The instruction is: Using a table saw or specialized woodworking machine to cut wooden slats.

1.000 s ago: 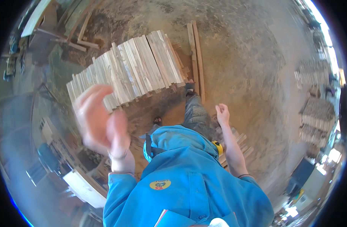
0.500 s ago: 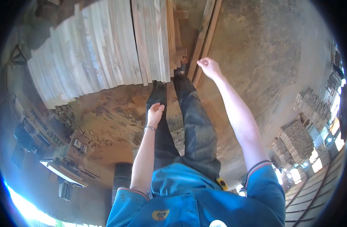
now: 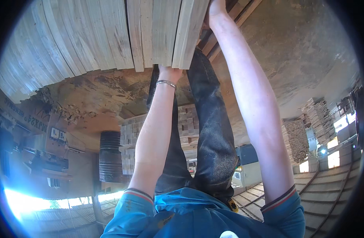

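Pale wooden boards [image 3: 90, 35] lie side by side in a wide stack at the upper left. At the right end of the row is a wooden board [image 3: 194, 31], with a dark gap on its left. My left hand [image 3: 171, 73], a bracelet on its wrist, grips this board's near end from below; its fingers are mostly hidden under the wood. Farther along, my right hand [image 3: 217, 9] is closed against the board's right side, partly cut off by the upper edge of the view.
Long dark beams [image 3: 241, 14] lie on the floor right of the stack. My legs [image 3: 211, 115] stand close to the board ends. A dark ribbed drum [image 3: 110, 154] and stacked wood blocks [image 3: 134, 129] are behind me. More timber piles [image 3: 295, 139] stand at the right.
Both hands have gone from free air to the rightmost board, the left to its near end and the right to its side. The stack now looks closer and larger.
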`<action>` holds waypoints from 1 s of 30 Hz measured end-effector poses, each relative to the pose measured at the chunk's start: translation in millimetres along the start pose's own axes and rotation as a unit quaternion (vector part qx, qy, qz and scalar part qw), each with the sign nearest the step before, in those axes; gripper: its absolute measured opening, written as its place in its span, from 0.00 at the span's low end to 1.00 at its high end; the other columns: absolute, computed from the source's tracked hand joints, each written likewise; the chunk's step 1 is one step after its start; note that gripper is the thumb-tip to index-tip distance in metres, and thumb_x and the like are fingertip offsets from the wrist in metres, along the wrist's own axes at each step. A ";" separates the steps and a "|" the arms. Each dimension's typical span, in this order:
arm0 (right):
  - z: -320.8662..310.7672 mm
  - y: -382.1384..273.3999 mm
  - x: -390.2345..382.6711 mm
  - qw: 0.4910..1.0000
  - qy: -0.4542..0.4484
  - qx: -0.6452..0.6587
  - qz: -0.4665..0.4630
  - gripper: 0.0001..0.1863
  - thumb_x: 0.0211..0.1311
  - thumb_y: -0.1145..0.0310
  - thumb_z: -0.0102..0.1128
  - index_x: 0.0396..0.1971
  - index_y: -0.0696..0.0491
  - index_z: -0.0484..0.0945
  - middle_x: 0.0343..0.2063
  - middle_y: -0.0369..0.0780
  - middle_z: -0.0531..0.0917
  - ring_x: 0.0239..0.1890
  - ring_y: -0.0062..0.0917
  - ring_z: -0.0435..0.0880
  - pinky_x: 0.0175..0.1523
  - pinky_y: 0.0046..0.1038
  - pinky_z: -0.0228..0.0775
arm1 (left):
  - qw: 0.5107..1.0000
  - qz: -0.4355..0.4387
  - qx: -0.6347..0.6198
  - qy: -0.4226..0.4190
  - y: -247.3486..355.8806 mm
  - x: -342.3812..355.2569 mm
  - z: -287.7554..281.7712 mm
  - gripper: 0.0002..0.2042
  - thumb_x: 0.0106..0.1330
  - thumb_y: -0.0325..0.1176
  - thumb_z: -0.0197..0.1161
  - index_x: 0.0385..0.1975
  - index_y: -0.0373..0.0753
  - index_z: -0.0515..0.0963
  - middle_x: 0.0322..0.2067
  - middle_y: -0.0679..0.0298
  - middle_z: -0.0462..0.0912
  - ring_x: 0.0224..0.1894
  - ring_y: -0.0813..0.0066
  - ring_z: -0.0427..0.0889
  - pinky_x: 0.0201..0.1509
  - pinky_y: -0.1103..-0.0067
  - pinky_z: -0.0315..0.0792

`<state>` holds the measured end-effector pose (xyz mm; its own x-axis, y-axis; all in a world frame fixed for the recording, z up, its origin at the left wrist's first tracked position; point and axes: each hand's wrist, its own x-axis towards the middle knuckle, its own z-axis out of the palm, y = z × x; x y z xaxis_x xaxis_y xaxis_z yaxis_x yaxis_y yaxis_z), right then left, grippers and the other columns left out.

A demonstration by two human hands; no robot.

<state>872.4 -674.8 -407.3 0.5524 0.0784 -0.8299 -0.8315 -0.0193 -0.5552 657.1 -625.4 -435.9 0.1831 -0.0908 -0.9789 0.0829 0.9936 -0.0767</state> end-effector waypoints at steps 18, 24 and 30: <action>-1.7 -33.3 -7.0 0.991 -0.103 -0.006 -0.081 0.45 0.60 0.29 0.27 0.68 0.46 0.48 0.66 0.44 0.56 0.68 0.34 0.55 0.68 0.42 0.51 | 0.996 0.018 -0.052 0.072 -8.3 -15.6 14.4 0.19 0.71 0.45 0.41 0.53 0.41 0.70 0.50 0.58 0.76 0.51 0.60 0.77 0.55 0.64 0.73; -0.9 -38.6 -22.0 0.992 -0.102 -0.020 -0.076 0.46 0.59 0.27 0.26 0.68 0.46 0.49 0.67 0.44 0.56 0.68 0.34 0.55 0.68 0.42 0.52 | 0.995 -0.066 -0.066 -0.037 16.7 16.5 -9.4 0.25 0.69 0.53 0.39 0.55 0.43 0.69 0.53 0.58 0.75 0.53 0.56 0.74 0.56 0.57 0.71; -14.3 -35.3 -9.0 0.991 -0.096 -0.055 -0.071 0.48 0.56 0.25 0.26 0.68 0.45 0.50 0.67 0.43 0.56 0.67 0.33 0.56 0.67 0.42 0.54 | 0.991 -0.109 -0.046 -0.069 5.5 18.8 -0.1 0.25 0.70 0.52 0.40 0.60 0.43 0.64 0.57 0.60 0.71 0.57 0.60 0.72 0.59 0.65 0.70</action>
<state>897.6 -689.1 -381.0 0.6328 0.2769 -0.7231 -0.7290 -0.1018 -0.6769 660.9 -621.6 -454.8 0.3029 -0.3054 -0.9028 0.0474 0.9509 -0.3058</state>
